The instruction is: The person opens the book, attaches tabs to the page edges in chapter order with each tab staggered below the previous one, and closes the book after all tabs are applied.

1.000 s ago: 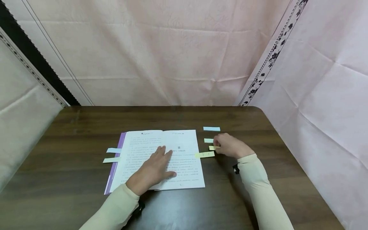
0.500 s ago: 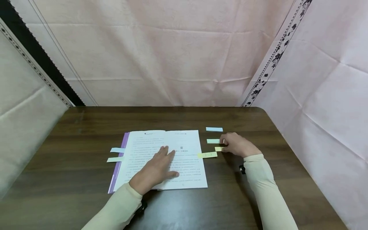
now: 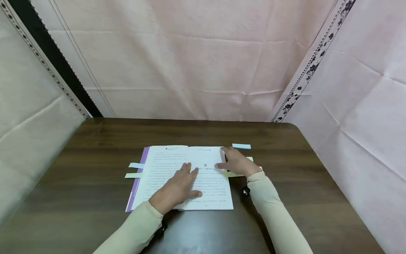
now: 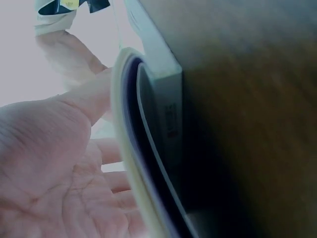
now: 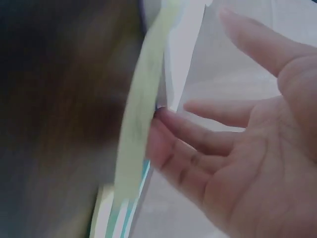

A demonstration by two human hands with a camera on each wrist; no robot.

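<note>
An open book [image 3: 207,197] with printed pages and a purple cover edge lies on the table. My left hand [image 3: 176,187] rests across its middle, fingers spread; the left wrist view shows the hand [image 4: 64,168] beside the curved page edges. At the upper right edge of the book is my right hand [image 3: 236,161], its thumb over the right page and its fingertips near the corner. A yellow sticky tab [image 3: 233,174] juts from that edge, partly under the right hand. In the right wrist view, that hand's loosely bent fingers [image 5: 166,144] are right beside the long yellow tab [image 5: 141,109].
A blue strip [image 3: 241,146] lies on the brown table [image 3: 301,197] beyond the right hand, which mostly hides a pale green strip [image 3: 250,158]. From the book's left side stick out a light blue tab [image 3: 136,165] and a light green tab [image 3: 133,175]. Pale cloth hangs around the table.
My right hand has left the small yellow strip on the table and moved left onto the book's right edge. The left hand stays on the pages. The head view has shifted slightly.
</note>
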